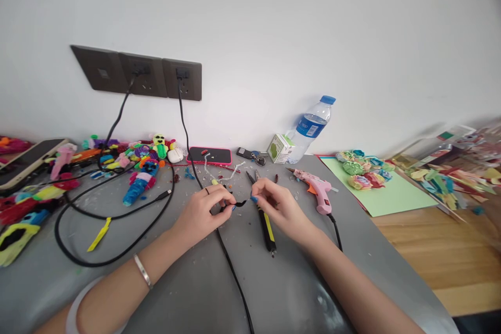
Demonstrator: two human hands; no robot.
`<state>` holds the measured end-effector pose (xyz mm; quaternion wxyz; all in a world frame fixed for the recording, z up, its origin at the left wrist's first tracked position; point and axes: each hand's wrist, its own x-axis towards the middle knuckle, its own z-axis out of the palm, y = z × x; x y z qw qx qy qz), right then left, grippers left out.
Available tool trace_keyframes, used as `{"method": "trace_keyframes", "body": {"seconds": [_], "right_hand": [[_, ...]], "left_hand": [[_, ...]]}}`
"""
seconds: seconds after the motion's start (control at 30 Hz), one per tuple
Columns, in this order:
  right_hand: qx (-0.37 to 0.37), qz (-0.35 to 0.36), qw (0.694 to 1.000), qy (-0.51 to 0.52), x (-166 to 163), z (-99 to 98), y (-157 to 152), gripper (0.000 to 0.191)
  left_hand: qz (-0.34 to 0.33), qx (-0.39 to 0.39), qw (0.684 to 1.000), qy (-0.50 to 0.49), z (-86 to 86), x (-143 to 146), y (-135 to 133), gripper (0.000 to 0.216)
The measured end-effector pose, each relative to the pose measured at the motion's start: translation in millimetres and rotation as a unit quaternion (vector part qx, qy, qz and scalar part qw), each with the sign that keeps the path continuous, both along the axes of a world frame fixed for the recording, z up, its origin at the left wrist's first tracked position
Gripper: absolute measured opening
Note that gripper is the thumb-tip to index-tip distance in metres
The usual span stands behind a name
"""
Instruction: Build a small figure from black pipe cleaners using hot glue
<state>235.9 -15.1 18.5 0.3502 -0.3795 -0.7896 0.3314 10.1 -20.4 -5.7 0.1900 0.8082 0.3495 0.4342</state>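
Observation:
My left hand is closed in a pinch on a short black pipe cleaner, whose bent end sticks out to the right. Close beside that end, my right hand has thumb and fingertips pressed together. What lies in that pinch, if anything, is too small to make out. Under my right hand are pliers with black and yellow handles, their jaws pointing away from me. A pink glue gun rests to the right of my right hand. Light pipe cleaner pieces lie beyond my hands.
Black cables run across the grey table. Colourful pipe cleaner figures crowd the left side. A pink-edged phone, small green-white box and leaning water bottle stand along the wall. Green paper carries crumpled paper pieces at right.

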Motion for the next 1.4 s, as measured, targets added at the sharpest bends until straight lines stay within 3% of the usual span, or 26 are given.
{"method": "trace_keyframes", "body": {"seconds": [0.17,0.4,0.47,0.6,0.7,0.93,1.4], "right_hand": [[0.028,-0.079,0.994,0.072,6,-2.4,5,0.018],[0.108,-0.102,0.989,-0.022,12,1.5,11,0.034],[0.116,-0.096,0.988,-0.038,12,0.7,12,0.032],[0.096,-0.064,0.992,-0.053,8,-1.9,11,0.009],[0.120,-0.009,0.990,-0.075,4,-1.4,9,0.021],[0.197,0.058,0.975,-0.088,-1,1.9,7,0.014],[0.106,0.047,0.993,-0.016,0,-0.2,7,0.010]], "left_hand": [[0.020,0.010,1.000,-0.016,-0.3,0,1,0.016],[0.041,0.019,0.999,-0.021,2.2,-1,1,0.015],[0.041,0.018,0.999,-0.023,1.7,-1,1,0.015],[0.040,0.018,0.999,-0.022,0.8,-1,1,0.015],[0.034,0.028,0.999,-0.021,1.6,0,2,0.016],[-0.006,0.007,1.000,-0.016,2.6,0,2,0.018],[-0.014,0.012,1.000,-0.019,2.4,-1,1,0.018]]}}
